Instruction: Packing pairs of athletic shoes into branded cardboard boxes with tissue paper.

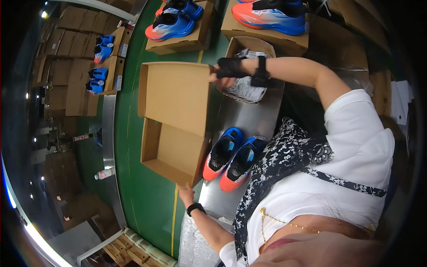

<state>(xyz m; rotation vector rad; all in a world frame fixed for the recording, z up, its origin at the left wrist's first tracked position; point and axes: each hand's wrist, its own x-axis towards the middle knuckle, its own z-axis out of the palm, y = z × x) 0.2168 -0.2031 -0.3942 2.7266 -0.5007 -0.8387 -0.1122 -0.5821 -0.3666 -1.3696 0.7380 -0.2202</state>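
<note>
An open brown cardboard shoebox [172,153] stands in front of me with its lid [175,93] raised; the inside is bare. My left hand [186,194], with a black band on its wrist, grips the box's near corner. At the lid's right edge, the fingers of my right hand [226,75] close on the cardboard; a black covering and strap wrap this hand and wrist, which are slightly blurred. Beside the box, a pair of blue and coral-red sports shoes [234,159] sits on a metal surface. Neither hand touches them.
A carton of printed papers [249,91] stands under my right forearm. More shoes [171,24] rest on boxes at the far side. The green belt [133,187] runs alongside a metal rail. White wrapped material [200,242] lies near my left forearm; a bottle [104,174] is further left.
</note>
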